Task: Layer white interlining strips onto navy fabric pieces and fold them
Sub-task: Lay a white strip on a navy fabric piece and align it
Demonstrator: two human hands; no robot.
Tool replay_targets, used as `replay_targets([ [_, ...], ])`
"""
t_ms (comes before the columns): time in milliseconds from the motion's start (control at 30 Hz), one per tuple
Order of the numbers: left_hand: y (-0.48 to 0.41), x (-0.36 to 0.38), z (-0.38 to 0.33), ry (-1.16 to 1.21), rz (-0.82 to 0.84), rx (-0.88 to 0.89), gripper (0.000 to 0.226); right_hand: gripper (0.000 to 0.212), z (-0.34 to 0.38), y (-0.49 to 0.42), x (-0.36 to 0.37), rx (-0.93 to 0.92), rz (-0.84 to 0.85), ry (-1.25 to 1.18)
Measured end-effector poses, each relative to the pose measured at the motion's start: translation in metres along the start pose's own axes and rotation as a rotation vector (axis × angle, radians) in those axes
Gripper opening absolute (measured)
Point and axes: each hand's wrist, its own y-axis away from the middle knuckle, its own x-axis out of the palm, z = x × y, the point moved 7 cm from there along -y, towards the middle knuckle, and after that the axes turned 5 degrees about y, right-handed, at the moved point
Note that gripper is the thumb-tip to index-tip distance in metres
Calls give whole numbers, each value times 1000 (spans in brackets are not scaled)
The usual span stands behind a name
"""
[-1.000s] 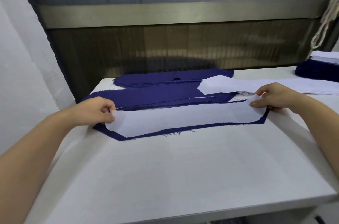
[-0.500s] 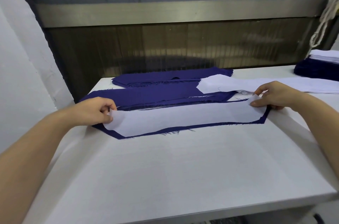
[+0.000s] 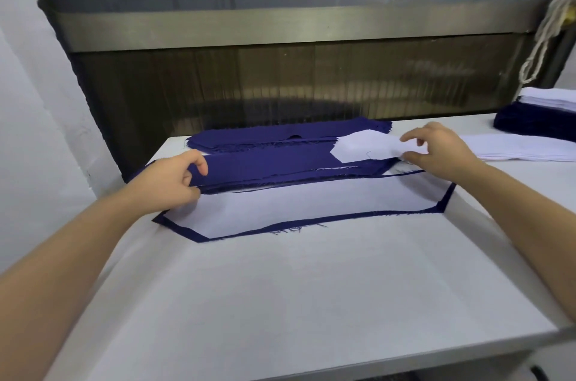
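Front navy piece point(image 3: 449, 197) lies flat on the white table point(image 3: 280, 302). A white interlining strip point(image 3: 311, 200) covers it, w/ only a thin navy border showing along the near edge & both angled ends. Neither hand holds it. L hand point(image 3: 174, 181) is at its far left corner and R hand point(image 3: 436, 150) is just behind its far right end.

L hand: forearm in from lower left, fingers curled over the left end of the navy stack point(image 3: 274, 162) directly behind the front piece, thumb below, gripping the top layers. Can't tell how many.

R hand: forearm in from lower right, thumb & forefinger pinching a loose white strip point(image 3: 361, 148) that lies across the right part of that stack, other fingers bent above it.

Materials: navy is woven cloth w/ frayed, thready edges. Interlining is thin, smooth, matte, cut long w/ pointed ends.

Further behind the front piece is a second navy stack point(image 3: 280, 134). To its right lies a pile of white strips point(image 3: 514, 150), and beyond that a navy bundle topped w/ white point(image 3: 536, 125). A brushed metal bar point(image 3: 280, 25) runs across the back.
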Motion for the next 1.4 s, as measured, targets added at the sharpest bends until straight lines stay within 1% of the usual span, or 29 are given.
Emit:
replay_targets([
  [100, -12, 6, -14, 5, -20, 39, 25, 30, 27, -5, 7, -200, 29, 40],
  [200, -27, 16, -31, 1, -10, 74, 22, 33, 46, -10, 19, -353, 99, 241],
  [300, -41, 28, -48, 0, 3, 108, 18, 34, 56, -13, 25, -407, 136, 376],
  [400, -53, 41, -66, 5, 14, 146, 17, 39, 58, -13, 27, -414, 152, 403],
  [533, -63, 55, -85, -25, 34, 184, 15, 33, 61, -8, 27, -477, 69, 496],
  [600, -67, 58, -92, -26, 29, 204, 14, 32, 62, -6, 26, -470, 26, 504],
  [700, -71, 64, -100, -18, 33, 219, 13, 27, 64, -11, 21, -400, -16, 450],
  [800, -73, 74, -110, -16, 56, 222, 12, 29, 62, -15, 19, -322, -10, 379],
  [867, -75, 78, -118, -14, 48, 233, 15, 29, 60, -16, 16, -279, -43, 334],
  [933, -78, 80, -131, -3, 5, 262, 26, 29, 60, -15, 13, -258, -84, 309],
  [1033, -81, 78, -152, 34, -111, 312, 50, 31, 66, -11, 10, -284, -141, 302],
  [1100, -84, 80, -166, 13, -159, 353, 57, 31, 73, -8, 9, -317, -167, 267],
  [1167, -88, 82, -177, 13, -188, 391, 49, 30, 77, -6, 9, -338, -177, 240],
  [1267, -91, 79, -186, 69, -234, 424, 21, 28, 79, -5, 6, -343, -191, 208],
  [1300, -91, 78, -189, 76, -247, 436, 17, 27, 79, -4, 5, -343, -196, 186],
  [1400, -88, 73, -188, 107, -271, 459, 15, 24, 72, -4, 5, -321, -188, 159],
])
